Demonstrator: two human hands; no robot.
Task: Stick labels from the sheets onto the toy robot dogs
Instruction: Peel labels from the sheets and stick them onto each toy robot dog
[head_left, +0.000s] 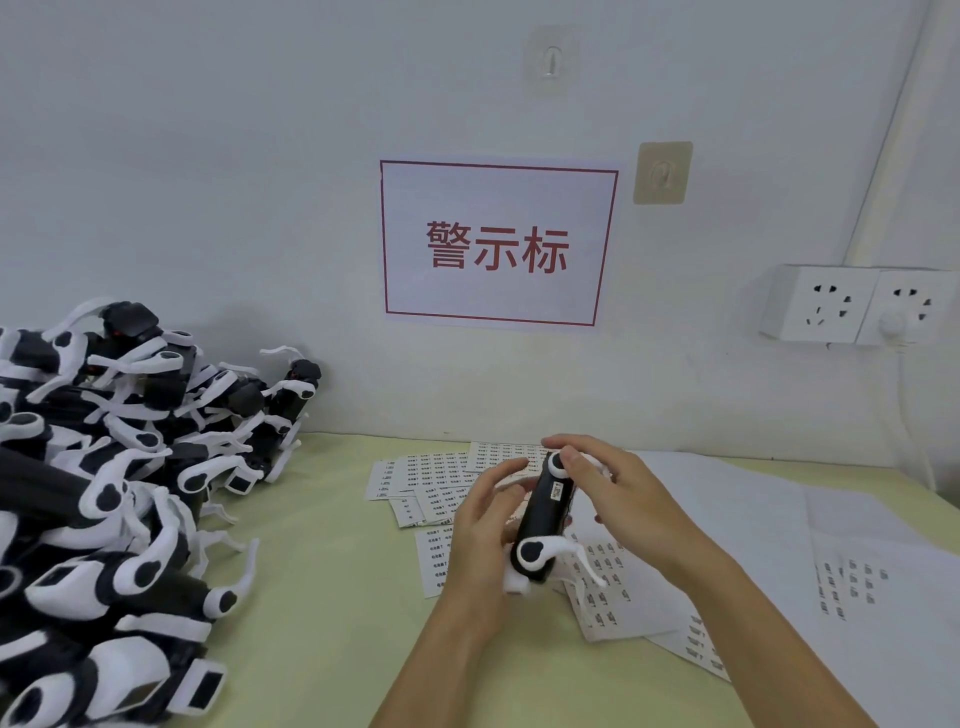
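1. Just right of the frame's centre, the left hand (480, 525) and right hand (597, 480) both gripped one toy robot dog (543, 519), fingers curled round it.
2. It hung above label sheets (415, 480) on the worktop (322, 597).
3. A pile of dogs (109, 483) filled the left.

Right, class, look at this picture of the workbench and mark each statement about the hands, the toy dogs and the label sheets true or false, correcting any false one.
1. Both hands grip one toy dog. True: the left hand and the right hand hold it above the label sheets.
2. The pile of toy dogs lies on the person's right. False: it is on the left.
3. The held dog already bears a small label. True.
4. The wall sign has a blue border. False: it is red.
5. A plug sits in the wall socket. True.
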